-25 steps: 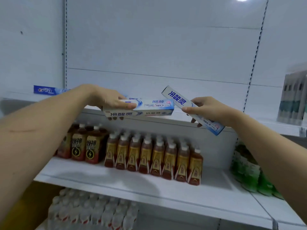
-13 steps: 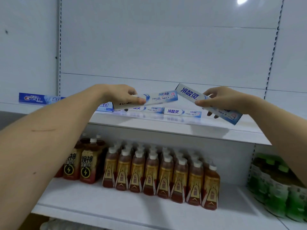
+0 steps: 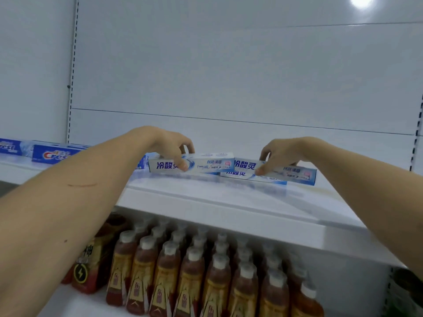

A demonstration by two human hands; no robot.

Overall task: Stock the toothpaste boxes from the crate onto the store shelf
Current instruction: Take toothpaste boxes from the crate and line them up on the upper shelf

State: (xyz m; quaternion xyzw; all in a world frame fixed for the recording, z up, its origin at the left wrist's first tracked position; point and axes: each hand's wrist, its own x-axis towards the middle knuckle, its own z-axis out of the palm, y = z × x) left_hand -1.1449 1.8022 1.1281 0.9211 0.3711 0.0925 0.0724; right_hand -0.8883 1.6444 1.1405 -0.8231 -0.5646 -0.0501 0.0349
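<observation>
Your left hand point(image 3: 170, 148) grips a white and blue toothpaste box point(image 3: 206, 164) from above, thumb on its front face and fingers curled over the top, and the box lies level on the upper shelf point(image 3: 206, 202). Your right hand point(image 3: 280, 156) pinches a second toothpaste box point(image 3: 295, 175) the same way; its left end touches the right end of the first box, and it tilts slightly down to the right. This second box sits on top of another box of the same kind point(image 3: 240, 174) lying flat on the shelf beneath it. Whether a box also lies under the left one you cannot tell. Further left on the same shelf lie blue Crest boxes point(image 3: 55, 154), well apart from your right hand and partly hidden behind your left forearm. On the lower shelf stand rows of brown tea bottles point(image 3: 194, 282) with white caps, and just left of them darker bottles with a lightning mark point(image 3: 84, 271)
</observation>
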